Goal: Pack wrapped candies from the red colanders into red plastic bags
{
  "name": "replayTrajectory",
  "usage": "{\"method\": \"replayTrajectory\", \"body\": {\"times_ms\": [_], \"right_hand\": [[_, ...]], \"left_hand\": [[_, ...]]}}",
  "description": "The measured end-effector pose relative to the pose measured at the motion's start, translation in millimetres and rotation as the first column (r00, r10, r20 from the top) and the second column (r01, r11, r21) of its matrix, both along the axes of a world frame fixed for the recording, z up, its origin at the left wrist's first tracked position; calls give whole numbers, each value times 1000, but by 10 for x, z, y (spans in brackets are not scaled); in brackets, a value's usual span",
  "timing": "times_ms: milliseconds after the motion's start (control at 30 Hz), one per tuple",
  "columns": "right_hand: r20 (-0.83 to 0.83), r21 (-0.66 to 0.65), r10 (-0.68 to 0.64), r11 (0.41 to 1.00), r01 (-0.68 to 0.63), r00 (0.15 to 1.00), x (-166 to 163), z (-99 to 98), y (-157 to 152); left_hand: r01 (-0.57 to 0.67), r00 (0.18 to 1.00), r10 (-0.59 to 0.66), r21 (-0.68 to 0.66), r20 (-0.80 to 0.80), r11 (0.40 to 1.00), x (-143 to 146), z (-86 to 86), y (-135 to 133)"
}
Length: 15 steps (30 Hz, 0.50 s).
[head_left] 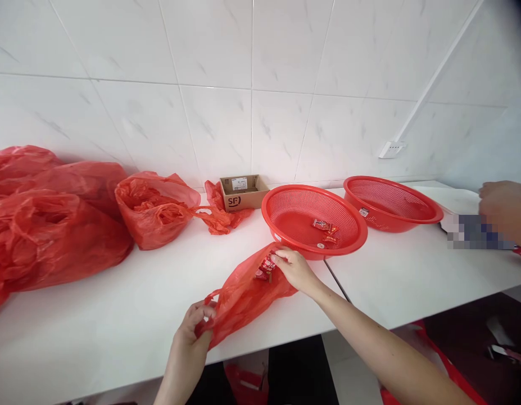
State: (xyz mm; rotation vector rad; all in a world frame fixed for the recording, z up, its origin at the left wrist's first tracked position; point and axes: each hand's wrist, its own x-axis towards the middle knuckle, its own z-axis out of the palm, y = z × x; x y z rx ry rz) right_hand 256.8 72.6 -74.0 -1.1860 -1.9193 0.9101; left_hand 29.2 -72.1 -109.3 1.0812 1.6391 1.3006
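Note:
A red plastic bag lies on the white table in front of me. My left hand is closed on the bag's near end and handle. My right hand pinches small red wrapped packets at the bag's open mouth. Just beyond it stands a red mesh basket with a few red packets lying inside.
A second red mesh basket stands to the right. A small cardboard box sits by the tiled wall. Several stuffed red bags crowd the left side. Another person's hand shows at the right edge.

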Motion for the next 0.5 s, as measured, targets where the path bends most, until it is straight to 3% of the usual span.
{"method": "replayTrajectory", "body": {"times_ms": [133, 267, 367, 500], "right_hand": [[-67, -75, 42, 996, -47, 997, -27, -23, -17], [-117, -153, 123, 978, -140, 985, -151, -57, -61], [79, -83, 175, 982, -168, 981, -277, -58, -65], [408, 111, 14, 992, -65, 913, -341, -58, -24]], "left_hand": [[28, 990, -27, -7, 141, 1000, 25, 96, -56], [45, 921, -38, -10, 388, 999, 159, 227, -52], [25, 850, 3, -46, 526, 999, 222, 265, 9], [-95, 799, 140, -107, 585, 990, 168, 216, 90]]}}
